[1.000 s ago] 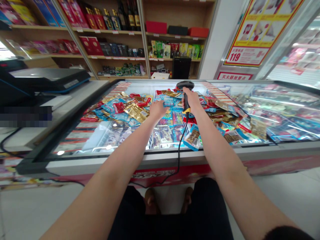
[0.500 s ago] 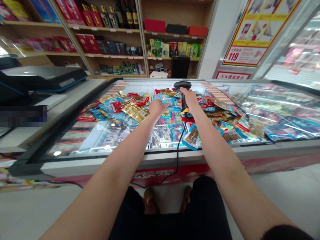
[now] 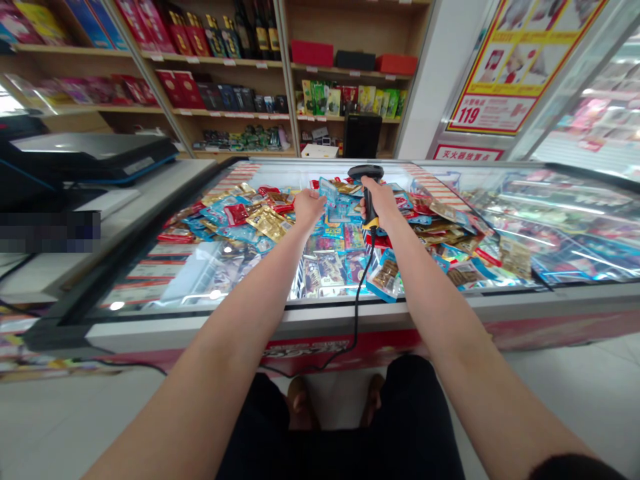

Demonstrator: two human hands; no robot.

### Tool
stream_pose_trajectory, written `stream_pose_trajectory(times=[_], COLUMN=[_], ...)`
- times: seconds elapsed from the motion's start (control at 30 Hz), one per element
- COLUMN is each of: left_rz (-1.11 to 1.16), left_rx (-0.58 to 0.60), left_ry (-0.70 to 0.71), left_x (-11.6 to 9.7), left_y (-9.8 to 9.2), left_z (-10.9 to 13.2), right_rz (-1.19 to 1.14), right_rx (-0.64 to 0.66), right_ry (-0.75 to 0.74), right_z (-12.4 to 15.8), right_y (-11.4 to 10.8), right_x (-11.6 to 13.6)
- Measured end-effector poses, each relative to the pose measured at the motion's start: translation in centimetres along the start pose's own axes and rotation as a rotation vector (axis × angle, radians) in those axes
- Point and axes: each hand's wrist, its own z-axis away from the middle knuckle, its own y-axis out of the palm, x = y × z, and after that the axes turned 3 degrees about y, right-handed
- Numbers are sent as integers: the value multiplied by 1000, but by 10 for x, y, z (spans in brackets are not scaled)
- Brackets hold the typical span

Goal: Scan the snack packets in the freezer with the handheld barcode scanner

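My right hand (image 3: 380,197) is wrapped round the handle of a black and yellow barcode scanner (image 3: 365,173), whose cord (image 3: 357,303) hangs down over the front edge. In my left hand (image 3: 309,206) a light blue snack packet (image 3: 329,191) is pinched by its edge and tilted up, just left of the scanner. Both hands are over a glass-topped freezer (image 3: 200,313) with snack packets spread on it. Gold packets (image 3: 270,222) and red ones (image 3: 236,214) lie to the left. On the right sits another heap, with a blue-edged packet (image 3: 385,275) near the front rim.
At the left stands a counter (image 3: 185,175) bearing a flat-topped device (image 3: 95,155). Wooden shelves (image 3: 230,60) with boxes, bottles and bags rise behind the freezer. A black box-like object (image 3: 362,135) is just beyond its back edge. My feet are on the floor close in front.
My left hand was low over the packets with no raised packet visible. Now its fingers hold a light blue packet up beside the scanner. My right hand stays nearly in place.
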Motion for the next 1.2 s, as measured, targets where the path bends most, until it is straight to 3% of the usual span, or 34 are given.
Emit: stream_pose_trajectory(times=[0.23, 0.43, 1.2], left_rz=[129, 178, 180], left_rx=[-69, -28, -7], left_ry=[-97, -104, -113], left_x=[-1, -6, -5], left_y=[-10, -11, -12], left_z=[-10, -1, 2], right_rz=[13, 4, 10], right_rx=[122, 227, 305], right_ry=[31, 36, 57], right_z=[3, 4, 9], right_y=[1, 3, 3], right_x=[-4, -7, -4])
